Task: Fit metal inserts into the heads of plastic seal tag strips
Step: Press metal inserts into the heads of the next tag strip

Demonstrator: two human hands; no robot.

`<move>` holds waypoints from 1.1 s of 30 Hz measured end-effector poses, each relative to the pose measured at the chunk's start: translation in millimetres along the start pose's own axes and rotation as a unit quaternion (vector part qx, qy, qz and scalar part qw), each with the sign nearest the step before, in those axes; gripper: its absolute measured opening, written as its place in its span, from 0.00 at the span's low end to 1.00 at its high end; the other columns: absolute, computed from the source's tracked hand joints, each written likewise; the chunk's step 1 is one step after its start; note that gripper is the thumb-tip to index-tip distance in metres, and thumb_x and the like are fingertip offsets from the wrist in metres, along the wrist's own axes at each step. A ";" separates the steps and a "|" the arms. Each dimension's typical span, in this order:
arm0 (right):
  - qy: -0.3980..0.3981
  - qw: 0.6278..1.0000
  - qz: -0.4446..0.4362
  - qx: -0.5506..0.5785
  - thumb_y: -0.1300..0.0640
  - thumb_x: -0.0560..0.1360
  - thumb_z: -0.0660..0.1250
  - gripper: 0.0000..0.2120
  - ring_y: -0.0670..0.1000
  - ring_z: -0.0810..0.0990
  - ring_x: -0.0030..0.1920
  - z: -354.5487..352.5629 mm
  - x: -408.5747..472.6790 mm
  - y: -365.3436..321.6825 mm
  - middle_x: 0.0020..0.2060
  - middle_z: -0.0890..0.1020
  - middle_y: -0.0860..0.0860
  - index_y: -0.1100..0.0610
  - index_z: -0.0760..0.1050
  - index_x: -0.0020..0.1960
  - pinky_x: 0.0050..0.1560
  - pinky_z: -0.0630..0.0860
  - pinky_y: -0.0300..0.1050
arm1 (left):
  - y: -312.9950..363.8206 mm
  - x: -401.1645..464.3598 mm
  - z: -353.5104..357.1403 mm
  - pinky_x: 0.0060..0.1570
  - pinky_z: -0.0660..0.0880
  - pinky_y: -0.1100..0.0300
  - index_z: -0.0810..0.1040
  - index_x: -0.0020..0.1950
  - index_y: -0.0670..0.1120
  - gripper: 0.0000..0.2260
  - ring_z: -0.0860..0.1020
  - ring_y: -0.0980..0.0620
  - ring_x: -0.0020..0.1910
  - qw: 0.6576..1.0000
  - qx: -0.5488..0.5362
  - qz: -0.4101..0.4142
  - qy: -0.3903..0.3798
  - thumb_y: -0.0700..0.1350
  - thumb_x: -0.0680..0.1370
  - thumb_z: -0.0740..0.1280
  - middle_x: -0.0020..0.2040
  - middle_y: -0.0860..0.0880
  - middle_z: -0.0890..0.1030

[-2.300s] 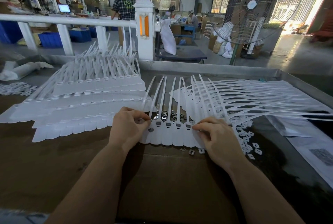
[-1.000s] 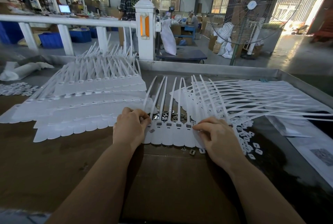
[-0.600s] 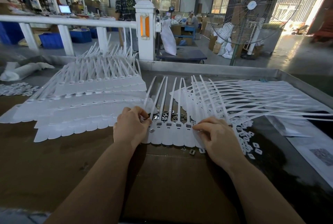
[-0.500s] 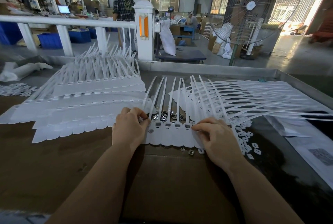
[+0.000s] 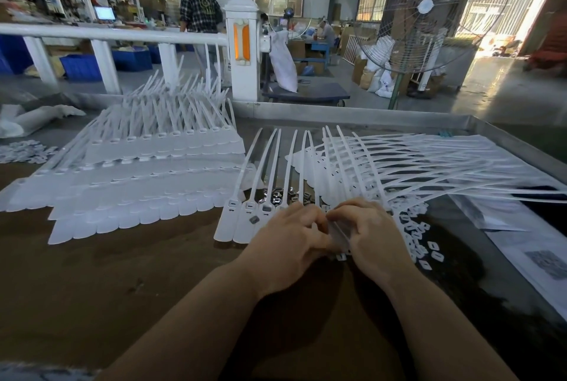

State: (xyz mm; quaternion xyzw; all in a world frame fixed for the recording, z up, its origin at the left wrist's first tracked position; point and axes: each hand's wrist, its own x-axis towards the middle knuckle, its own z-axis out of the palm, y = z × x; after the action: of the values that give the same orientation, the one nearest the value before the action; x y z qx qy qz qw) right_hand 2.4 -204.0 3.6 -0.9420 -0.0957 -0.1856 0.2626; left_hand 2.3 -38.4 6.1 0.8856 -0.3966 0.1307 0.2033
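Left hand (image 5: 288, 236) and right hand (image 5: 368, 233) meet, fingers curled onto a strip head (image 5: 339, 235) in the front row. Beside them, loose metal inserts (image 5: 277, 196) wait; finished-looking stacks (image 5: 138, 172) lie left, a fan of strips (image 5: 414, 162) right, seemingly undone.

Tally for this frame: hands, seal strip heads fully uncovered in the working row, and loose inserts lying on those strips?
Hands: 2 (left hand, right hand)
Uncovered seal strip heads: 3
Loose metal insert lying on a strip: 1
Total: 6
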 end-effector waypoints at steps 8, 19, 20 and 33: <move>0.006 1.000 -0.001 0.005 0.65 0.75 0.61 0.12 0.47 0.71 0.52 -0.5 -1.1 -1.3 0.49 0.79 0.47 0.55 0.81 0.50 0.58 0.66 0.45 | 8.1 6.3 2.3 0.57 0.53 0.71 0.82 0.54 0.52 0.10 0.61 0.62 0.52 0.999 -0.026 0.034 -0.009 0.51 0.78 0.64 0.54 0.52 0.75; 0.009 1.000 -0.001 0.008 0.61 0.76 0.62 0.10 0.47 0.72 0.53 -1.5 -1.5 -2.3 0.49 0.79 0.46 0.53 0.81 0.50 0.59 0.66 0.46 | 9.7 4.6 -1.7 0.58 0.59 0.62 0.82 0.54 0.52 0.10 0.67 0.56 0.53 0.997 -0.066 0.017 -0.044 0.48 0.79 0.63 0.52 0.52 0.76; 0.009 1.000 -0.001 0.009 0.61 0.76 0.62 0.10 0.47 0.72 0.53 -1.6 -1.8 -2.6 0.49 0.79 0.46 0.53 0.81 0.50 0.59 0.66 0.46 | 9.6 4.9 -1.9 0.59 0.59 0.62 0.82 0.54 0.52 0.10 0.68 0.55 0.53 0.997 -0.067 0.017 -0.047 0.48 0.78 0.63 0.52 0.52 0.76; 0.013 1.000 -0.008 -0.001 0.60 0.76 0.63 0.09 0.47 0.71 0.52 -3.0 -1.5 -3.1 0.48 0.78 0.45 0.52 0.81 0.49 0.58 0.66 0.45 | 7.7 4.8 -0.2 0.59 0.53 0.73 0.83 0.53 0.51 0.10 0.65 0.65 0.50 0.995 -0.099 0.003 -0.026 0.51 0.75 0.68 0.49 0.58 0.73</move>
State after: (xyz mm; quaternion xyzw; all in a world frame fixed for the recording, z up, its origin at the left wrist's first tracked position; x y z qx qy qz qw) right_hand -0.7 -203.0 6.8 -0.9390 -0.0997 -0.1996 0.2617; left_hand -0.4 -46.1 10.1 0.8632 -0.4152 0.0679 0.2790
